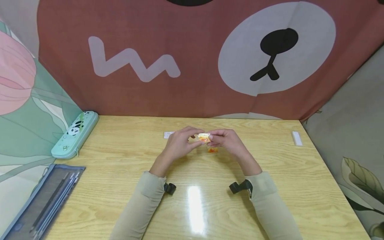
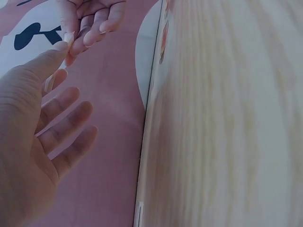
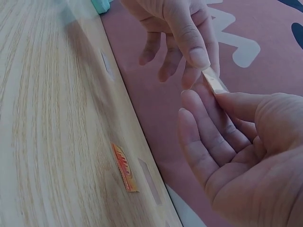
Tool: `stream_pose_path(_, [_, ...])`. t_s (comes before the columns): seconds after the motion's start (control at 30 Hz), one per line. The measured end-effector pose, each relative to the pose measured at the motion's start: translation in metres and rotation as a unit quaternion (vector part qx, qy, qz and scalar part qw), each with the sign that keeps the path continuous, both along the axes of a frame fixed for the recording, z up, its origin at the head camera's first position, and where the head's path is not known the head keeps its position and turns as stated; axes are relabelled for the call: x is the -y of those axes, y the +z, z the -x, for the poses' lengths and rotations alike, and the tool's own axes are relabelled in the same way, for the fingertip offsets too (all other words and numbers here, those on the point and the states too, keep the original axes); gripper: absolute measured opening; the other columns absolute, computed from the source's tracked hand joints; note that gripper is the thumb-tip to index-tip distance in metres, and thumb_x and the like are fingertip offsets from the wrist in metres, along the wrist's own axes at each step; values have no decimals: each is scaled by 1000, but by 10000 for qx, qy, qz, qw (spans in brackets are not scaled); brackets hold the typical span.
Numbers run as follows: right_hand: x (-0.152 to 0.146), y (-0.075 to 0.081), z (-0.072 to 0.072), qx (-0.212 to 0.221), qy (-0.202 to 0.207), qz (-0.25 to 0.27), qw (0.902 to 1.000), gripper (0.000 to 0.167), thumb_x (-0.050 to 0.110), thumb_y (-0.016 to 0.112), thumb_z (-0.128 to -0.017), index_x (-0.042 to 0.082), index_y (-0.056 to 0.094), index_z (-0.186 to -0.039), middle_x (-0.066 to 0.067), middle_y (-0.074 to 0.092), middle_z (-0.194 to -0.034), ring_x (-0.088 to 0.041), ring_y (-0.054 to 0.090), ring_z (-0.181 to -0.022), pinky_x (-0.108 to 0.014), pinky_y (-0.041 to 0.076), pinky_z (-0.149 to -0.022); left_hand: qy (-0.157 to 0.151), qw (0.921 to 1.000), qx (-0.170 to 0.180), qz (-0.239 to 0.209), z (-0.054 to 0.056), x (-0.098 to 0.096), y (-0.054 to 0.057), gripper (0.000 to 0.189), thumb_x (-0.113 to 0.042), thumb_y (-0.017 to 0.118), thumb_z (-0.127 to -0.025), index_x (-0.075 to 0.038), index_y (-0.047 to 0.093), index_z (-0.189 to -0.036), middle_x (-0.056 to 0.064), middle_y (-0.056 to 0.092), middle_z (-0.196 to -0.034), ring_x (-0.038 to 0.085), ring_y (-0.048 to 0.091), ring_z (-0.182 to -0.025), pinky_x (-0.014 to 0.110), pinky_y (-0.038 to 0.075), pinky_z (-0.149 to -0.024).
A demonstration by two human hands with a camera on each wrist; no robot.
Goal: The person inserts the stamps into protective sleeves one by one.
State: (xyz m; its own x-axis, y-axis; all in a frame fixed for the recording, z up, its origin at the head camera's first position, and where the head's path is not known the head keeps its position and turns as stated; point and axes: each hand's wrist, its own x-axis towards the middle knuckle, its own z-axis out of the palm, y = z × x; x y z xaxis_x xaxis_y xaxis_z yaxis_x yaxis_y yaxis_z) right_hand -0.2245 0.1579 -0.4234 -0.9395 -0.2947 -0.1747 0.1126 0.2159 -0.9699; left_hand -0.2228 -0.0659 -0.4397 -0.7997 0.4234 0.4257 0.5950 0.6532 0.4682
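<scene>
In the head view, a small orange-and-white packet point(image 1: 204, 137) is held up between both hands, above the far part of the table. My left hand point(image 1: 179, 143) pinches its left end between thumb and forefinger. At the other end, my right hand point(image 1: 227, 140) pinches it with thumb and fingertips. The right wrist view shows the packet point(image 3: 214, 81) nearly edge-on, thin and pale, with the thumbs close together on it. A flat orange piece with red print point(image 3: 124, 169) lies on the table below the right hand. A small white printed piece point(image 1: 168, 134) lies beyond the left hand.
A mint panda pencil case point(image 1: 75, 135) stands at the back left. In front of it lies a blue-edged mesh pouch point(image 1: 49, 200) with several pencils. A small white block point(image 1: 297, 138) lies at the far right. A brown printed cloth point(image 1: 198, 93) hangs behind the table.
</scene>
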Motion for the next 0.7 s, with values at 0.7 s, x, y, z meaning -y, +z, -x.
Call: stream_pose_path(0.7, [-1, -2, 0, 18, -96, -77, 9999, 30, 13, 63, -100, -8, 67, -121, -7, 74, -99, -12, 73, -80, -38, 62, -86, -12, 10000, -57, 54, -1, -3, 1, 37, -43, 76, -90, -26, 74, -123, -3, 75, -112, 12, 71, -85, 22, 48, -54])
